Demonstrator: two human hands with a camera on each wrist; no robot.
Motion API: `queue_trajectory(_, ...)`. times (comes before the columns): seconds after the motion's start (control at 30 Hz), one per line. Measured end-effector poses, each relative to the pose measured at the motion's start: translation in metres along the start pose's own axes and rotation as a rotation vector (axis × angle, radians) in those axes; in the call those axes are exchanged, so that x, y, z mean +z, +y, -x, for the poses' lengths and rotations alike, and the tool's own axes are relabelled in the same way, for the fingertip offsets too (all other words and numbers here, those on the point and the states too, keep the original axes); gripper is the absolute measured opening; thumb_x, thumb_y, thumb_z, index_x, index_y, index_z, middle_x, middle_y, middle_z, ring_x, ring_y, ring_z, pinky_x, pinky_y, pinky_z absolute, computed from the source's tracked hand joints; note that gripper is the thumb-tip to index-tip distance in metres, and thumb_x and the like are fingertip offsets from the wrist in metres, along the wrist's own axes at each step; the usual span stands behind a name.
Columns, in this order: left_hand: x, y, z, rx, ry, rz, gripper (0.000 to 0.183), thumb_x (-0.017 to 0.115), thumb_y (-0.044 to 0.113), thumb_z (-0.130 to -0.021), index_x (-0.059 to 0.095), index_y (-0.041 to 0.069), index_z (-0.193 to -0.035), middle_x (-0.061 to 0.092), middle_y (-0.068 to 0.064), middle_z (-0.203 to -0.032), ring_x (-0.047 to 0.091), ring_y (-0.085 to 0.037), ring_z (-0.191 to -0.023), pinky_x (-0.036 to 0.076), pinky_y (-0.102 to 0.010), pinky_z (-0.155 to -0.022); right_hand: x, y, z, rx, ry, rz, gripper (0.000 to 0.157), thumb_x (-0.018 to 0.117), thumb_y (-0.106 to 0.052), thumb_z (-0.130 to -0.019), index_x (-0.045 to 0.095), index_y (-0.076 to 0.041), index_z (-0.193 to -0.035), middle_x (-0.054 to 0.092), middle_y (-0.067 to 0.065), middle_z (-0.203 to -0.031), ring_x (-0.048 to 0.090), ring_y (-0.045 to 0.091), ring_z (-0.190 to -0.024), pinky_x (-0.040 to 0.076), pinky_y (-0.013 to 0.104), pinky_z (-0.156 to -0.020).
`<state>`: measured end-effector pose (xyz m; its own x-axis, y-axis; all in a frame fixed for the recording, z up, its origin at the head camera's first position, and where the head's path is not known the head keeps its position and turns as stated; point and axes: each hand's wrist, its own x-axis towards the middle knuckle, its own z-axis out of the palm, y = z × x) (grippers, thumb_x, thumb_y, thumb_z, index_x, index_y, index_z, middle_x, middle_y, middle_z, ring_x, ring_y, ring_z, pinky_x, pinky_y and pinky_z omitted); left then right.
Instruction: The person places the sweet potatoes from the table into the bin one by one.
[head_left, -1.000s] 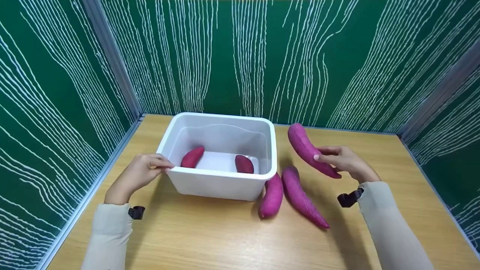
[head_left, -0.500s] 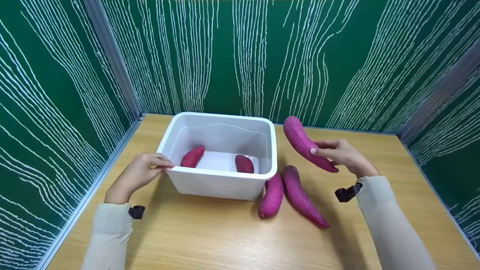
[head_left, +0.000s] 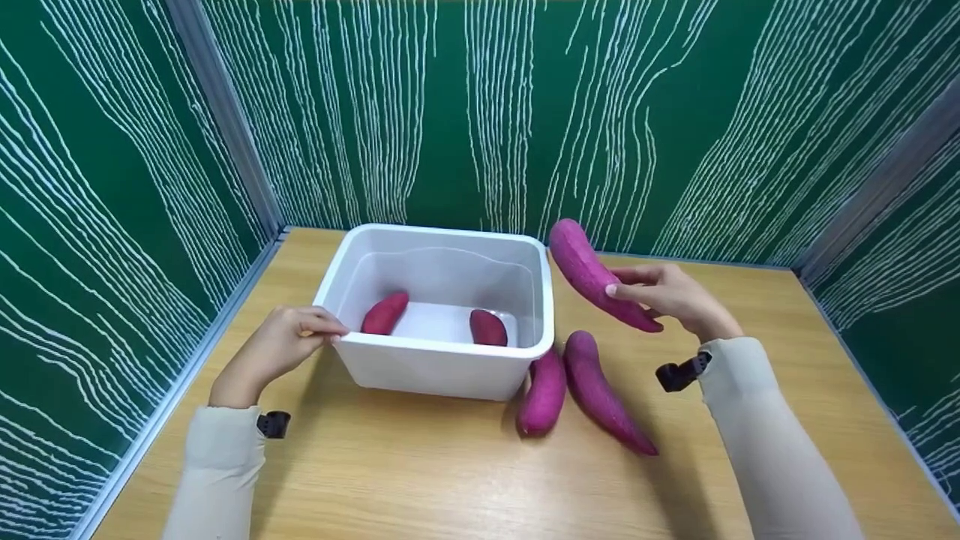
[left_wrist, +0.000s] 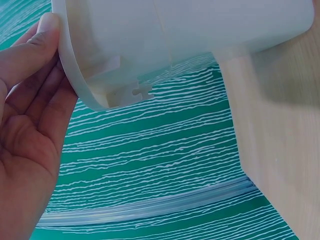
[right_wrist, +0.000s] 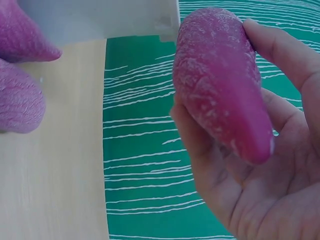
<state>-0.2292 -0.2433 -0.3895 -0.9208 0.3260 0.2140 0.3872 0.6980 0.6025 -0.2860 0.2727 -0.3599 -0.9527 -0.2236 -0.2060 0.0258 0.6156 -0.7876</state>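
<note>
My right hand [head_left: 675, 300] holds a long, curved purple sweet potato [head_left: 579, 262] between thumb and fingers, raised beside the right rim of a white plastic tub [head_left: 435, 373]. The right wrist view shows the held sweet potato [right_wrist: 220, 80] end-on, thumb on one side and fingers on the other. At the tub's front left corner, my left hand [head_left: 279, 346] pinches the rim, thumb on one face and fingers behind. Inside the tub lie two smaller reddish sweet potatoes, one at the left [head_left: 385, 313] and one at the right [head_left: 488, 328]; the front wall hides their lower parts.
Right of the tub, two more purple sweet potatoes lie on the wooden table [head_left: 420, 480]: a shorter one [head_left: 544, 397] partly under the tub's corner and a longer one [head_left: 606, 401] beside it. Green panels [head_left: 450, 112] with white lines enclose the back and sides.
My right hand has lifted the sweet potato higher and carried it left, closer to the tub's right rim. The left hand and the tub have stayed where they were.
</note>
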Motion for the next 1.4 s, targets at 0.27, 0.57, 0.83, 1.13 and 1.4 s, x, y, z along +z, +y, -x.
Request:
queue_trajectory(0.27,0.000,0.000,0.001,-0.013,-0.002,0.007,0.021,0.066,-0.004,-0.086,0.077,0.009,-0.099,0.073,-0.009,-0.104,0.065,-0.034,-0.105,0.052,-0.051,-0.093,0.005,-0.014,-0.005,-0.014,0.008,0.006,0.071,0.070,-0.056,-0.079,0.055,-0.017,-0.137,0.064,0.011,-0.121,0.062,0.023,-0.090,0.055,0.027,-0.070)
queue_trajectory(0.57,0.001,-0.001,0.001,-0.015,0.005,0.005,0.022,0.066,-0.004,-0.086,0.077,0.010,-0.098,0.073,-0.009,-0.104,0.065,-0.034,-0.106,0.051,-0.050,-0.094,0.011,-0.022,-0.011,-0.040,-0.007,-0.003,0.066,0.071,-0.052,-0.081,0.056,-0.017,-0.135,0.064,0.012,-0.122,0.062,0.022,-0.088,0.056,0.028,-0.071)
queue_trajectory(0.83,0.000,0.001,0.001,-0.043,-0.005,-0.004,0.023,0.068,-0.004,-0.084,0.077,0.009,-0.100,0.072,-0.010,-0.105,0.063,-0.036,-0.108,0.051,-0.051,-0.093,0.013,-0.034,-0.014,-0.048,-0.029,0.002,0.062,0.072,-0.052,-0.080,0.057,-0.025,-0.135,0.065,0.008,-0.120,0.061,0.022,-0.089,0.055,0.028,-0.070)
queue_trajectory(1.13,0.000,0.001,0.001,-0.064,-0.013,0.004,0.023,0.068,-0.004,-0.085,0.077,0.010,-0.101,0.072,-0.010,-0.106,0.063,-0.036,-0.109,0.051,-0.051,-0.094,0.018,-0.049,-0.019,-0.054,-0.050,0.026,0.060,0.072,-0.050,-0.081,0.059,-0.023,-0.133,0.066,0.007,-0.117,0.061,0.023,-0.092,0.054,0.029,-0.074)
queue_trajectory(1.4,0.001,0.001,0.000,-0.048,-0.012,0.011,0.023,0.067,-0.005,-0.085,0.077,0.009,-0.100,0.072,-0.010,-0.106,0.064,-0.035,-0.108,0.051,-0.050,-0.094,0.022,-0.060,-0.025,-0.069,-0.077,0.053,0.059,0.072,-0.050,-0.081,0.060,-0.022,-0.132,0.066,0.008,-0.119,0.060,0.024,-0.096,0.054,0.031,-0.079)
